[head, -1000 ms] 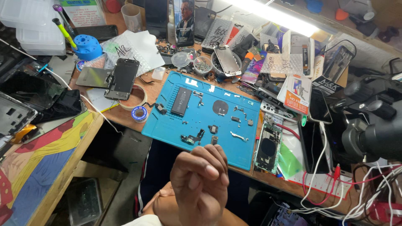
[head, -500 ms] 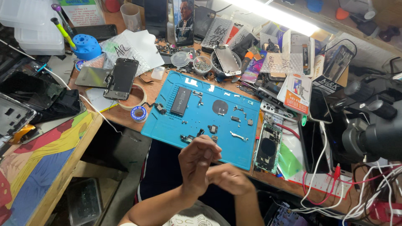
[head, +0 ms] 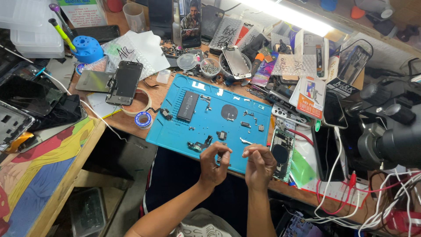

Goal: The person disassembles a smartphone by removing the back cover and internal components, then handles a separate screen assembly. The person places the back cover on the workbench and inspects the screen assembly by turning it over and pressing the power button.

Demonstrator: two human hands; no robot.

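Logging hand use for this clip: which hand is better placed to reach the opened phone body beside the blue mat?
Probably the right hand: it hovers next to the opened phone body at the blue silicone work mat's right edge; the left hand is farther away.

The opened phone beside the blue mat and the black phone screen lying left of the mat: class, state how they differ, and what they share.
The opened phone lies by the blue mat's right edge, near the right hand; the black phone screen lies farther off, up-left. The opened phone shows internal parts; the black phone screen shows a plain dark face. Both lie flat on the bench.
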